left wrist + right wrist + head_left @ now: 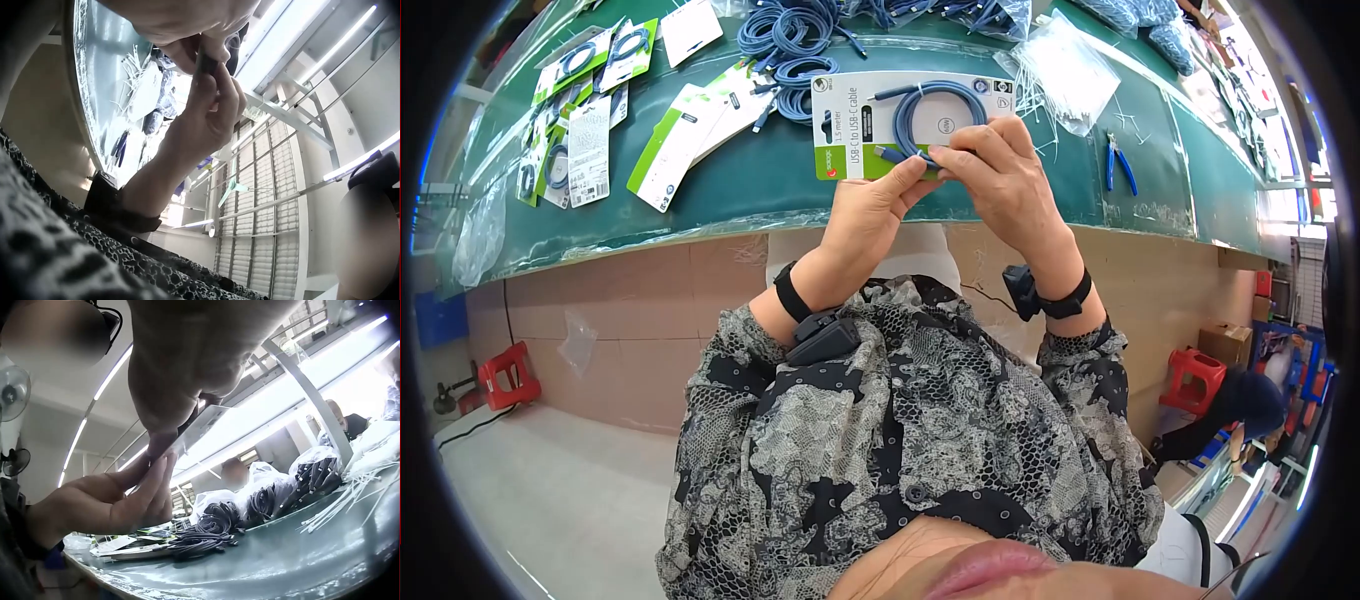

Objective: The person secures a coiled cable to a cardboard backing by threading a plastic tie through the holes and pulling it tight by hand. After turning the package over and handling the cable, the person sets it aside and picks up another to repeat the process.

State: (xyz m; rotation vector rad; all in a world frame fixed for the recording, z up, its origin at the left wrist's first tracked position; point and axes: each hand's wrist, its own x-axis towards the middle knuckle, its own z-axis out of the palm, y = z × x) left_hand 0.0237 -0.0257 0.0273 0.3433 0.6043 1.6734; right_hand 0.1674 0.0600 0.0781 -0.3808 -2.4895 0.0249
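A printed USB-C cable packaging card (838,125), white with a green lower strip, is held up over the bench edge. A coiled blue cable (903,120) lies on its face, with white ties around the coil. My left hand (862,225) grips the card's lower edge, thumb in front beside the cable's connector (890,155). With curled fingers my right hand (1010,180) pinches the lower part of the coil against the card. In the right wrist view the card (199,428) is seen nearly edge-on between both hands.
More blue cable coils (785,35) are heaped at the back. Green-and-white cards (690,130) and packed cables (570,65) lie at left. At right are white zip ties (1030,85), a clear plastic bag (1075,75) and blue-handled cutters (1119,165). Red stools (1195,380) stand below.
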